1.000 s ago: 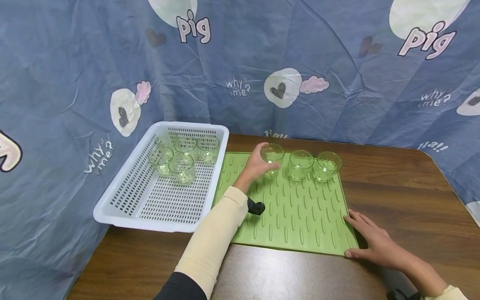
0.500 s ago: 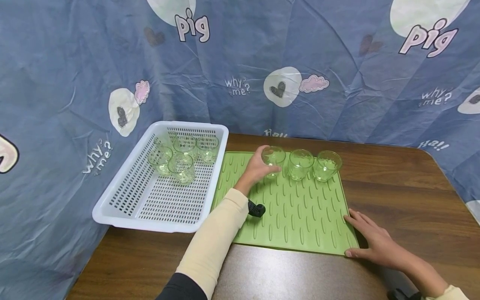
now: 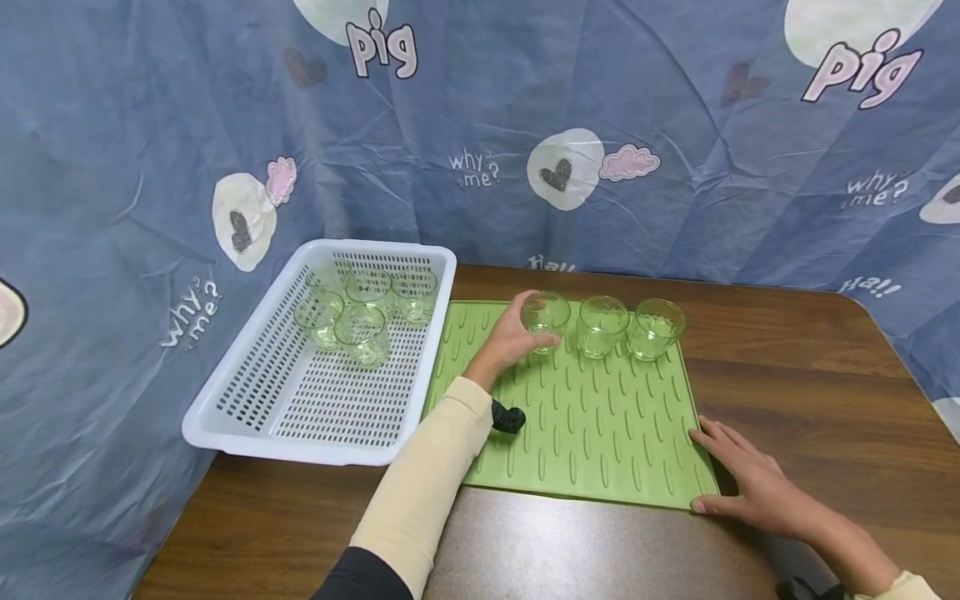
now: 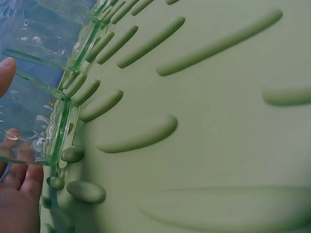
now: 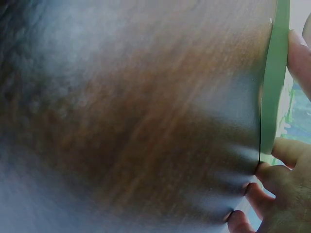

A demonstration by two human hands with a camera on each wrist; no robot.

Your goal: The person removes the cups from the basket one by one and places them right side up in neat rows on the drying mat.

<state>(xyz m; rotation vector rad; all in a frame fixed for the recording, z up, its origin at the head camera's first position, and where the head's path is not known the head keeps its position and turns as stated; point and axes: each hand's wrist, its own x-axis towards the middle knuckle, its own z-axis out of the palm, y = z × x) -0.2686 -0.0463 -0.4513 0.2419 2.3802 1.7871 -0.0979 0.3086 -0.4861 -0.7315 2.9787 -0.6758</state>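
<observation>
My left hand (image 3: 510, 337) holds a clear drinking glass (image 3: 547, 317) between thumb and fingers, upright at the back of the green ribbed mat (image 3: 570, 433). In the left wrist view, the glass's base (image 4: 60, 131) is right at the mat's surface, and fingers (image 4: 24, 184) show below and through the glass. To its right stand a second glass (image 3: 602, 329) and a third glass (image 3: 655, 332), in one row along the mat's far edge. My right hand (image 3: 753, 487) rests at the mat's front right corner, thumb and fingers spread and touching its rim (image 5: 277, 73).
A white perforated plastic basket (image 3: 292, 454) stands left of the mat, its right rim alongside the mat's left edge. Several more glasses (image 3: 363, 333) stand inside it, toward the back. The brown wooden table (image 3: 810, 375) reaches back to a blue printed cloth (image 3: 465, 108).
My left hand and the glass in it have come slightly down and toward me, settling into the row. The right hand stays at the mat's corner. The head view has tilted slightly.
</observation>
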